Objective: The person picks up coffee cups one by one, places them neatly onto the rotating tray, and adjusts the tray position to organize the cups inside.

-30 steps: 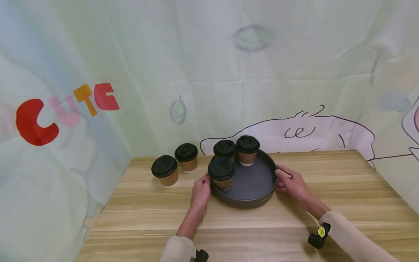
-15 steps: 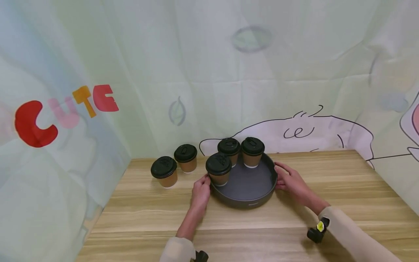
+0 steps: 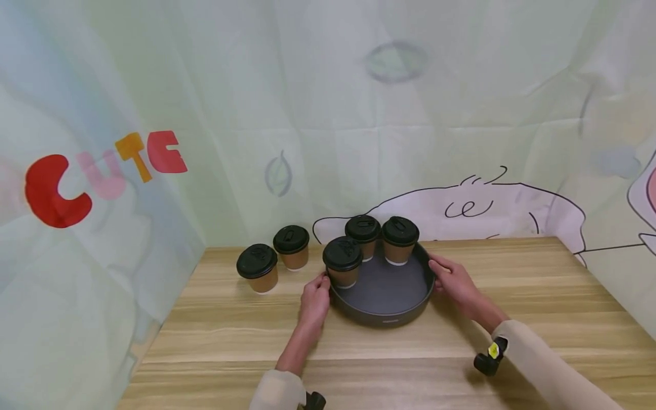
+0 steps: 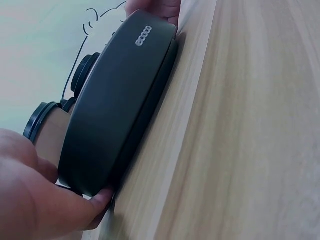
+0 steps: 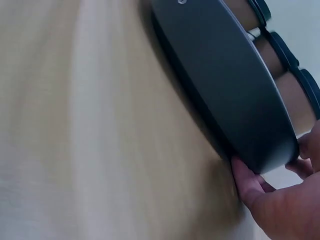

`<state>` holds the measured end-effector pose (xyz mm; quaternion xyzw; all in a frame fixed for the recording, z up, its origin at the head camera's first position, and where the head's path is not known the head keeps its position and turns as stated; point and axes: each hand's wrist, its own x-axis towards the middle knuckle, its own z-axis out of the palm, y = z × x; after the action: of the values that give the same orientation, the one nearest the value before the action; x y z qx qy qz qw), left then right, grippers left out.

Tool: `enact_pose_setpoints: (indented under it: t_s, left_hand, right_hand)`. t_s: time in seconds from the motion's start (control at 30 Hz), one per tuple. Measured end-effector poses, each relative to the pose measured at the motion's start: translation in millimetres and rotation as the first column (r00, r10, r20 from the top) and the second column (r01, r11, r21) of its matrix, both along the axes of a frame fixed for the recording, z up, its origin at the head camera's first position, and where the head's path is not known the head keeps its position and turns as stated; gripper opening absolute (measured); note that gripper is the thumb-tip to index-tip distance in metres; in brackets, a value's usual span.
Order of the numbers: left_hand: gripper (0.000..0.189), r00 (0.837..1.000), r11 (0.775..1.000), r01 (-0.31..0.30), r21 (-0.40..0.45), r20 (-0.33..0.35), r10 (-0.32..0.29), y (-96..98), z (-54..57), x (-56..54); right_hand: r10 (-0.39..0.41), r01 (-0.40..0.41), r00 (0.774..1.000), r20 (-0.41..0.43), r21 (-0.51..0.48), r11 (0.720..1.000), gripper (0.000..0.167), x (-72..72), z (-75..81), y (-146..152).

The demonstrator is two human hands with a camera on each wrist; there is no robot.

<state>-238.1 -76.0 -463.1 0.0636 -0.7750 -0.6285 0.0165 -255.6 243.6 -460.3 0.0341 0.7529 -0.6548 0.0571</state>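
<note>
A round dark grey pan (image 3: 397,290) with a low wall sits on the wooden table. Three lidded paper coffee cups stand upright in it: a front-left cup (image 3: 342,261), a back cup (image 3: 363,232) and a back-right cup (image 3: 400,242). My left hand (image 3: 315,304) grips the pan's left side, its fingers reaching the lower edge in the left wrist view. On the opposite side my right hand (image 3: 456,287) holds the wall, one digit at the bottom edge in the right wrist view. Whether the pan is slightly raised I cannot tell.
Left of the pan, two more lidded coffee cups stand on the table (image 3: 225,324): a nearer cup (image 3: 258,269) and a farther cup (image 3: 291,247). A printed curtain (image 3: 328,114) hangs behind the table and along its left side.
The pan has turned clockwise as seen from above. Its front-left cup has moved back, the other two cups rightward, and the front logo leftward. Both hands remain on its sides.
</note>
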Motion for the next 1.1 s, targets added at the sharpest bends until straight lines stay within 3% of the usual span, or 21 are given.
enact_pose_setpoints:
  t_s: [0.33, 0.53, 0.77, 0.9, 1.1]
  left_hand:
    - [0.05, 1.0, 1.0, 0.003, 0.007, 0.031, -0.004, -1.1, 0.8, 0.3]
    - [0.051, 0.999, 1.0, -0.004, 0.018, 0.047, 0.003, -0.8, 2.1, -0.2]
    - [0.052, 0.999, 1.0, 0.006, 0.015, 0.041, -0.007, 0.0, 3.1, 1.4]
    - [0.052, 0.999, 1.0, 0.009, 0.001, 0.033, -0.009, -0.1, 3.1, 2.1]
    - [0.051, 1.0, 1.0, 0.009, 0.0, 0.026, -0.009, 1.0, 3.1, 2.6]
  right_hand:
    - [0.005, -0.007, 1.0, -0.02, -0.084, 0.996, 0.06, 33.0, -2.9, -9]
    - [0.014, -0.014, 1.0, -0.012, -0.044, 0.999, 0.061, 17.7, 2.3, -5]
    - [0.104, -0.103, 0.994, 0.022, -0.057, 0.993, 0.059, -0.9, 2.8, 0]
    - [0.081, -0.079, 0.997, 0.018, -0.057, 0.995, 0.058, 2.0, 0.7, 0]
    - [-0.006, 0.006, 1.0, 0.008, -0.082, 0.997, 0.058, 18.8, -2.0, -6]
